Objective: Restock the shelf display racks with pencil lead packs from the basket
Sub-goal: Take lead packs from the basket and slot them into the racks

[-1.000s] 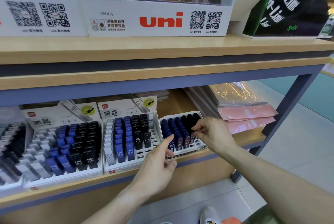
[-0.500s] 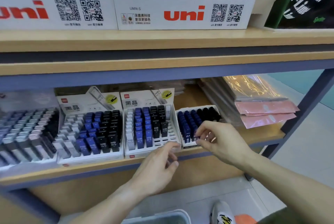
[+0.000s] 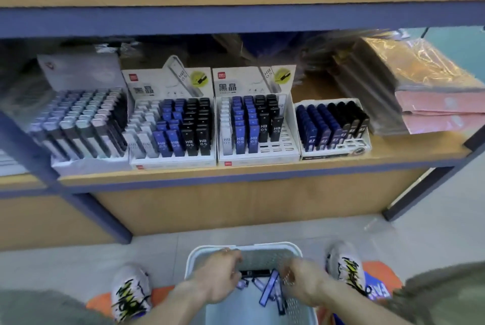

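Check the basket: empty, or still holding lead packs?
Not empty: the basket still holds several blue and black lead packs between both hands.

Loose blue and black lead packs (image 3: 267, 286) lie jumbled in the pale basket (image 3: 265, 248), below part-filled racks (image 3: 258, 130).

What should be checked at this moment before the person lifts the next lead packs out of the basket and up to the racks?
1. Basket within reach, between the shoes: ok.
2. Packs left in the basket: ok, blue lead packs and a black lead pack show.
3. Left hand has a pack: cannot tell; its fingers curl at the black pack, blurred.
4. Right hand has a pack: cannot tell; motion blur hides its fingers.
5. Free slots in a rack: ok, the second HB 0.5 rack has open front slots, as does the small right rack.
6. Shelf path clear of obstacles: ok.
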The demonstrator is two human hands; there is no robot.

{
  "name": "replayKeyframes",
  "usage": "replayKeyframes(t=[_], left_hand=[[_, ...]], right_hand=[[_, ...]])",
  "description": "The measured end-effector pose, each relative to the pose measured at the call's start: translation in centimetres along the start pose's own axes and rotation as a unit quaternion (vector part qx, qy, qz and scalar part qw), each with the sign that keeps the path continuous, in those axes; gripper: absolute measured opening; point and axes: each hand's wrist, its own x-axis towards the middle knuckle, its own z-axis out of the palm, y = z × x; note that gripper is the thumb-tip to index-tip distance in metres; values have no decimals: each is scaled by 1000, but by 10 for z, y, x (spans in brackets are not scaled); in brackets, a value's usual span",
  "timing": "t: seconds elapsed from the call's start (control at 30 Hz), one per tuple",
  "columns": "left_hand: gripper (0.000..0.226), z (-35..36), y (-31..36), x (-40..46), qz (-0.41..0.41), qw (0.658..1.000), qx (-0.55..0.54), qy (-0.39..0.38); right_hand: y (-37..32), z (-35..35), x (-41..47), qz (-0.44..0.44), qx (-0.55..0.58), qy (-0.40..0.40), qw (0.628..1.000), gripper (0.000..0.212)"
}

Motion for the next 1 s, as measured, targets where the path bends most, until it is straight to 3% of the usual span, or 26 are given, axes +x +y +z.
replayKeyframes(t=[0.07, 0.23, 0.53, 0.67, 0.8, 1.0], left_hand=[[28, 22, -14, -3, -21, 999, -24, -15], [40, 59, -41, 7, -87, 995, -43, -37], [56, 100, -61, 44, -47, 992, 82, -88], [76, 114, -63, 56, -33, 984, 132, -111], [91, 118, -66, 66, -32, 979, 171, -109], [82, 128, -74, 72, -28, 965, 234, -117]], right_hand=[[1, 21, 11, 23, 4, -20, 1000, 26], [-4, 51, 35, 59, 62, -58, 995, 7], [1, 93, 81, 79, 148, -74, 983, 58], [2, 109, 101, 105, 154, -88, 978, 67], [1, 116, 117, 127, 134, -87, 979, 63], [0, 127, 121, 120, 59, -107, 985, 65]])
